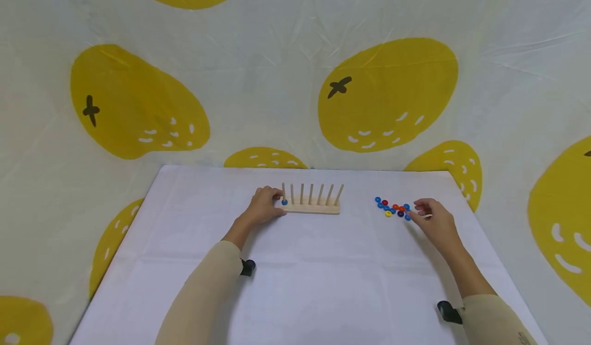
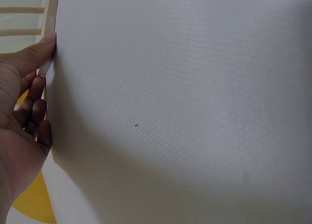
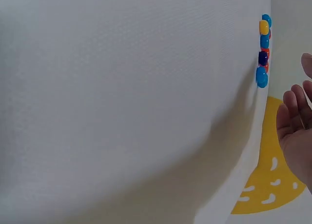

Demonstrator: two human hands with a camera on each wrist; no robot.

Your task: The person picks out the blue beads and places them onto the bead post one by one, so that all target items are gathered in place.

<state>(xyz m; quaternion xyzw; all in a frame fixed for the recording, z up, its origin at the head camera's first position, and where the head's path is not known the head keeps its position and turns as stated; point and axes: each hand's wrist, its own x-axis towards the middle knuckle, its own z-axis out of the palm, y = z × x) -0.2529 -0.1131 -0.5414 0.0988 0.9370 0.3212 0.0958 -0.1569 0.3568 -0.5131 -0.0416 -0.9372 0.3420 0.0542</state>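
My left hand [image 1: 264,205] holds the left end of a wooden peg rack [image 1: 314,210], thumb at the front edge and fingers behind. In the left wrist view the thumb [image 2: 41,50] presses the rack's base [image 2: 50,11]. Several upright pegs stand in a row, and a blue bead [image 1: 284,202] sits low on the leftmost one. Over at the right, my right hand [image 1: 436,224] hovers beside a group of ring-shaped beads [image 1: 393,211], its thumb and fingers apart. The right wrist view shows those beads [image 3: 263,41] in blue, yellow, red and dark purple, apart from the fingers [image 3: 295,109].
A white cloth [image 1: 314,283] covers the table. Behind it hangs a pale curtain [image 1: 277,78] with large yellow fruit prints. Dark wrist-camera mounts [image 1: 248,268] stick out beside both beige sleeves [image 1: 203,293].
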